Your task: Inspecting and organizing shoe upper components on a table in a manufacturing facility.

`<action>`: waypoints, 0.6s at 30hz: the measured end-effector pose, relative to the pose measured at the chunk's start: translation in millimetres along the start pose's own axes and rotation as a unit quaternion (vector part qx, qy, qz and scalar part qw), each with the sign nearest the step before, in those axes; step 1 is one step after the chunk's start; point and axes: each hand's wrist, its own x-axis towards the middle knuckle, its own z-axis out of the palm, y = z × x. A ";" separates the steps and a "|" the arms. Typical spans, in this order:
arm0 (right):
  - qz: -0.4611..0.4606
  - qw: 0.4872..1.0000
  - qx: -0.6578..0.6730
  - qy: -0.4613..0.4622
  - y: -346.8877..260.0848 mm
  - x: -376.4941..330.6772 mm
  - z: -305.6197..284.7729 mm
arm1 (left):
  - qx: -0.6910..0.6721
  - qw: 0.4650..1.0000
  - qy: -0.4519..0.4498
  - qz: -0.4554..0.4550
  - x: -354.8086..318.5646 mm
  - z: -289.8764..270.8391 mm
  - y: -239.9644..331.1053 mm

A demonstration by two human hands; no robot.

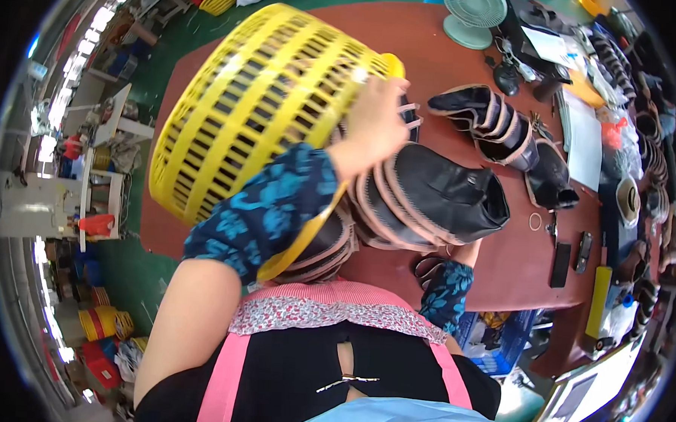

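Note:
A yellow slatted plastic basket (260,102) is tipped over on its side on the table, its mouth toward the right. My left hand (376,122) is closed on its rim near the far end. From the mouth comes a stack of black leather shoe uppers (444,189) with tan edges, nested in one another. More uppers (321,248) lie by the basket's near rim, beside my left forearm. My right hand (466,253) is at the near side of the stack; the uppers hide its fingers, so its grip does not show.
Another row of nested black uppers (493,123) lies farther right on the red-brown table (524,272). A green fan (471,21) stands at the far edge. Papers (580,135), a black phone-like object (560,264) and a yellow strip (598,301) lie at the right. A blue crate (498,354) sits below the near edge.

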 end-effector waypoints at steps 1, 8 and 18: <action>0.101 0.986 0.105 0.076 17.7 20.1 -38.2 | 0.001 0.999 -0.052 -0.005 -2.3 14.3 22.6; -0.002 0.983 0.021 0.181 -177.6 -132.6 150.7 | 0.224 0.973 -0.044 -0.035 -31.0 -7.8 -2.1; -0.182 0.897 -0.385 -0.121 -139.5 -268.1 250.8 | 0.171 0.982 -0.063 -0.049 7.1 11.6 -19.3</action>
